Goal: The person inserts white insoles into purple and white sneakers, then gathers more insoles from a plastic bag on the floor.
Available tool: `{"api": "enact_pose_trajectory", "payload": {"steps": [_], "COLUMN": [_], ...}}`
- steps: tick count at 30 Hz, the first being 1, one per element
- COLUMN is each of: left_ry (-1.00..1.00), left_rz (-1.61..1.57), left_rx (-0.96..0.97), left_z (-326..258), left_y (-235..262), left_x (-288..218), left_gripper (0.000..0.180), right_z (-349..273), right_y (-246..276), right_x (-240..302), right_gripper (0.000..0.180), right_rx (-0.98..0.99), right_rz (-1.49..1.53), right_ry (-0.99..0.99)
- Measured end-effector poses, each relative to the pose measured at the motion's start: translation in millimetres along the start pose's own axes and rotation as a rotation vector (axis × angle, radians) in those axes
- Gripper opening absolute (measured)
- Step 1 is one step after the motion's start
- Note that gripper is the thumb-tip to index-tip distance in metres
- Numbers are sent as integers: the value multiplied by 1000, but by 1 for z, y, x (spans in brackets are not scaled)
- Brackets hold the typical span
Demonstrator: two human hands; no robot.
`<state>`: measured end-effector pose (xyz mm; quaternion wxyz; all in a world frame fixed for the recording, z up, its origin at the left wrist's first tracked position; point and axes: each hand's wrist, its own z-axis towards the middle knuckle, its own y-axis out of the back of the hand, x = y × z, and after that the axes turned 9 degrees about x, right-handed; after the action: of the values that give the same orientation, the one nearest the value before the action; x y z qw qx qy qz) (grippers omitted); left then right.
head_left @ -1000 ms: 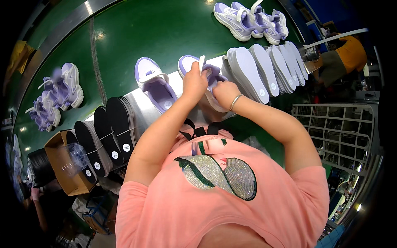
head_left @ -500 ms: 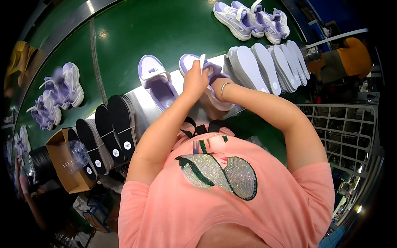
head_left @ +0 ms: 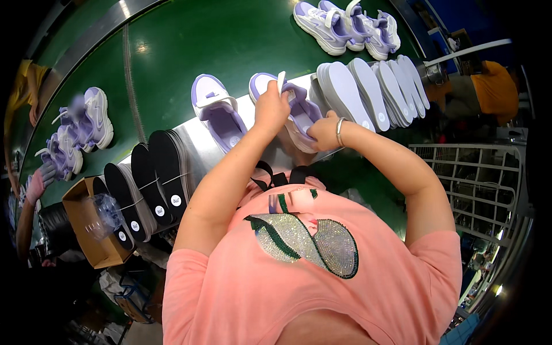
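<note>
A white and purple sneaker (head_left: 303,117) stands toe-away on the light metal ledge in front of me. My left hand (head_left: 271,108) is closed on its upper near the raised white strap, holding the throat wide. At the heel, my right hand (head_left: 326,133) grips the collar, its fingertips at the inner edge and partly hidden. An insole shows inside. To the left rests the matching sneaker (head_left: 221,115), its strap folded across and an insole with a round mark inside; neither hand touches it.
Stacks of pale insoles (head_left: 345,95) line the ledge at right, black insoles (head_left: 167,167) at left beside a cardboard box (head_left: 106,250). More sneakers sit on the green belt (head_left: 230,34) at far right and left. A wire rack (head_left: 471,172) stands right. A co-worker's gloved hand (head_left: 40,179) is far left.
My right hand has drawn back out of the sneaker to its heel, uncovering the inside. My left hand has barely moved. A co-worker's gloved hand has risen at the far left.
</note>
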<state>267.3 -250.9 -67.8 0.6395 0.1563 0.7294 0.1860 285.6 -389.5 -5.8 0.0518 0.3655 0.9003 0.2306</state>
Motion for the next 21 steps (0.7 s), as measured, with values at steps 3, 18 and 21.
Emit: {"api": "enact_pose_trajectory", "payload": {"steps": [3,18,21], "left_ry": [-6,13,-150], "left_rz": [26,407,528], "left_rx": [13,40,-83], "left_z": [2,-85,-76], "left_y": [0,63,57], "left_x": [-2,-2,-4], "left_gripper": [23,61,64], "right_z": [12,14,-3], "right_y": [-19,-2,5], "right_x": [-9,35,11], "right_gripper": [25,27,21], "right_rx": [9,-185,-574], "right_rz": [-25,165,306], "right_ry": [23,223,222]}}
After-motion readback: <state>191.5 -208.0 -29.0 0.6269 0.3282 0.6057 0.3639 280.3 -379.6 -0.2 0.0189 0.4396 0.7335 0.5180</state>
